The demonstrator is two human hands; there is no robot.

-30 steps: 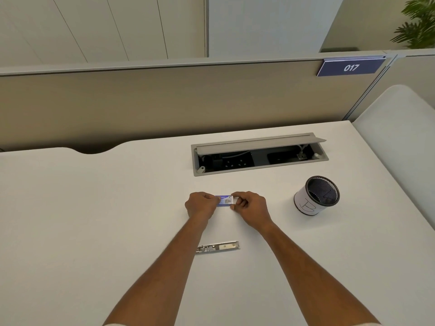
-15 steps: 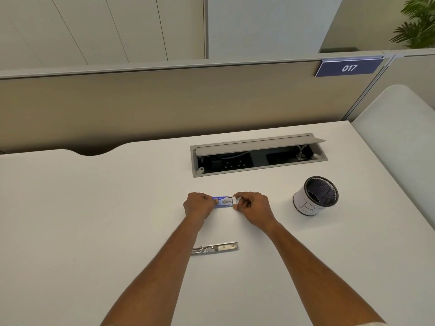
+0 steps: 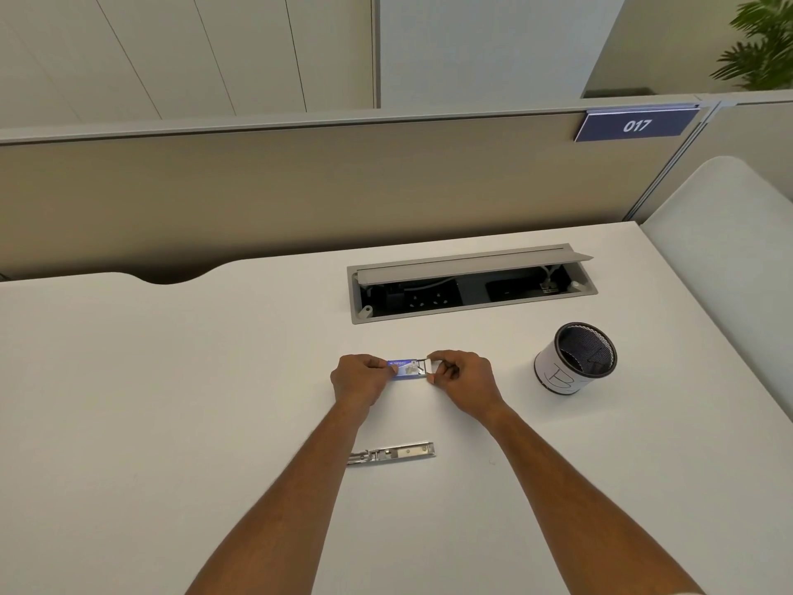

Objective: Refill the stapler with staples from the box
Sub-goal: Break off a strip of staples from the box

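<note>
Fingers (image 3: 386,367) of the left hand (image 3: 358,380) curl round the left end of the staple box (image 3: 403,368), pinching its blue sleeve. Those of the right hand (image 3: 465,380) pinch the white inner tray (image 3: 422,368), which stands partly out of the sleeve's right end. The box lies crosswise between the two hands, low over the white bench (image 3: 171,423); whether it touches the top cannot be told. Nearer, apart from both hands, the metal stapler (image 3: 392,452) lies flat, just beside the left forearm. A black mesh pen cup (image 3: 575,358) stands to the right. Farther back, a cable tray (image 3: 472,285) sits open in the bench. Behind it runs a beige partition (image 3: 300,186) with a blue sign (image 3: 635,125) reading 017, and a plant (image 3: 768,36) shows at far right.
</note>
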